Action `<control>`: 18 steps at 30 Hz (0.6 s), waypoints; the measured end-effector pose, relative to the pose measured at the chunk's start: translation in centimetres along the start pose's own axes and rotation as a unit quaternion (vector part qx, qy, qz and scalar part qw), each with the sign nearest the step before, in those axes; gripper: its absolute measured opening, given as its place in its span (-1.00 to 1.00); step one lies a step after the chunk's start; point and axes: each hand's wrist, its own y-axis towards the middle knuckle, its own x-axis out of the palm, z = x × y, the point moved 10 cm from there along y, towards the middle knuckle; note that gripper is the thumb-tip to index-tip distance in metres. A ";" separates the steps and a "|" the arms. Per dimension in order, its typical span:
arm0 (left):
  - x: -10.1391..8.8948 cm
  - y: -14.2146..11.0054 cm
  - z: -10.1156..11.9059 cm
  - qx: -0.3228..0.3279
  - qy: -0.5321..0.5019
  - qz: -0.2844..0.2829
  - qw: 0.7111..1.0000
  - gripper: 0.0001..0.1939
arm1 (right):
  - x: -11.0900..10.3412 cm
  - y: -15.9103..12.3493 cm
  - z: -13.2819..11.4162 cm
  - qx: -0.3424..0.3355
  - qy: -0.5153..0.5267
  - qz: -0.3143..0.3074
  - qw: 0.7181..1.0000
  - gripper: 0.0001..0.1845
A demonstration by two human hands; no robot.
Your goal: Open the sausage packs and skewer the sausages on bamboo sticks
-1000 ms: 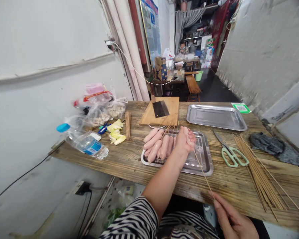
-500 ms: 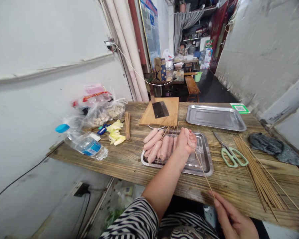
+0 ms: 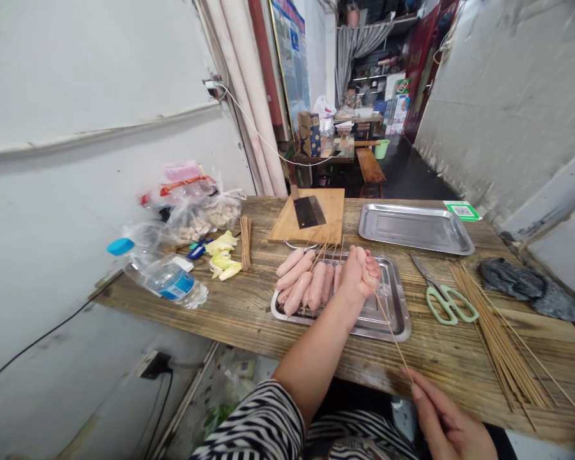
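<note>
Over the right part of a metal tray (image 3: 401, 306), my left hand (image 3: 361, 271) is closed around a pale pink sausage (image 3: 361, 254), most of which its fingers hide. A thin bamboo skewer (image 3: 391, 332) runs from the bottom of that fist down to my right hand (image 3: 441, 409). The thumb and forefinger of my right hand pinch the skewer's lower end near the table's front edge. To the left of my left hand, several sausages (image 3: 297, 294) lie piled in the tray, some with skewers sticking out at the far side.
Green-handled scissors (image 3: 445, 303) and loose skewers (image 3: 501, 338) lie to the right. Behind are a second tray (image 3: 414, 228) and a cleaver (image 3: 309, 211) on a cutting board (image 3: 333, 220). A water bottle (image 3: 177, 284), leaves (image 3: 223, 255) and bagged food (image 3: 191, 220) are at left.
</note>
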 end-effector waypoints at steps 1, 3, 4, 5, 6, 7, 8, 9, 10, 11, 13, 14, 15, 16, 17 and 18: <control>0.0 0.0 0.0 0.002 0.005 -0.001 1.000 -0.58 | 0.1 -0.1 0.0 -0.002 -0.001 -0.003 1.000 -0.73; 0.1 0.0 0.0 0.004 0.014 -0.006 1.000 -0.58 | 0.4 -0.3 0.2 -0.002 -0.007 -0.018 1.000 -0.72; 0.2 -0.1 0.0 0.003 0.017 -0.009 1.000 -0.58 | 0.6 -0.4 0.3 -0.003 -0.010 -0.031 0.999 -0.72; 0.3 -0.1 0.0 0.004 0.019 -0.011 1.000 -0.59 | 0.9 -0.6 0.5 -0.002 -0.012 -0.044 0.999 -0.71; 0.3 -0.1 -0.1 0.004 0.021 -0.015 1.000 -0.59 | 1.0 -0.7 0.6 -0.001 -0.013 -0.052 0.999 -0.70; 0.4 -0.1 -0.1 0.005 0.023 -0.017 1.000 -0.59 | 1.2 -0.8 0.8 0.001 -0.013 -0.058 0.998 -0.70; 0.4 -0.1 -0.2 0.006 0.026 -0.019 0.999 -0.59 | 1.2 -0.9 0.9 0.002 -0.013 -0.058 0.998 -0.70; 0.4 -0.1 -0.2 0.006 0.030 -0.019 0.999 -0.59 | 1.3 -1.0 1.0 0.004 -0.013 -0.058 0.998 -0.70; 0.4 -0.2 -0.3 0.005 0.033 -0.018 0.999 -0.59 | 1.3 -1.0 1.1 0.006 -0.014 -0.057 0.998 -0.70; 0.4 -0.2 -0.3 0.004 0.036 -0.018 0.999 -0.59 | 1.4 -1.0 1.2 0.009 -0.014 -0.055 0.998 -0.70; 0.4 -0.2 -0.4 0.002 0.040 -0.020 0.999 -0.59 | 1.4 -1.0 1.3 0.011 -0.012 -0.050 0.999 -0.70; 0.4 -0.2 -0.5 0.001 0.041 -0.023 0.999 -0.59 | 1.4 -1.0 1.3 0.012 -0.011 -0.047 0.999 -0.70; 0.4 -0.2 -0.5 0.001 0.043 -0.025 0.999 -0.59 | 1.4 -1.0 1.4 0.013 -0.010 -0.045 0.999 -0.70; 0.4 -0.2 -0.6 0.000 0.045 -0.025 0.999 -0.59 | 1.4 -1.0 1.4 0.013 -0.009 -0.044 0.999 -0.70; 0.4 -0.2 -0.6 0.000 0.048 -0.024 0.999 -0.58 | 1.4 -1.0 1.4 0.013 -0.008 -0.042 0.999 -0.71; 0.4 -0.2 -0.7 0.000 0.050 -0.023 0.998 -0.58 | 1.5 -1.0 1.4 0.016 -0.007 -0.042 0.999 -0.71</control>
